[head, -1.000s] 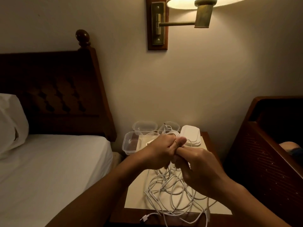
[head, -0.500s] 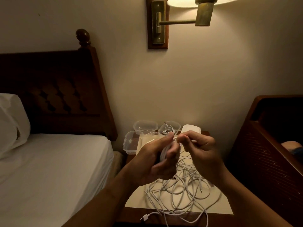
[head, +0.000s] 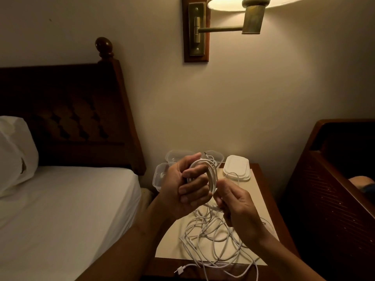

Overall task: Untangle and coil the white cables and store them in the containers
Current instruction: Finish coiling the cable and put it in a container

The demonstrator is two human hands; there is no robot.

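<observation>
My left hand (head: 183, 187) grips a coil of white cable (head: 209, 173) wound around its fingers, held above the nightstand. My right hand (head: 236, 203) pinches the free strand of the same cable just below the coil. A tangled heap of white cables (head: 213, 236) lies on the nightstand under both hands, with a USB plug (head: 179, 271) at the front edge. Clear plastic containers (head: 160, 177) stand at the back left, partly hidden by my left hand; one (head: 215, 157) holds a coiled cable. A stack of white lids (head: 237, 169) lies at the back right.
The nightstand (head: 261, 191) is narrow, with a pale mat on top. A bed with a white sheet (head: 60, 209) and dark headboard lies to the left. A dark wooden bed frame (head: 328, 189) stands to the right. A wall lamp (head: 251, 15) hangs overhead.
My right hand has dropped from level with the coil's top to below it, carrying the strand down around the coil. My left hand has turned its palm toward me, showing the coil.
</observation>
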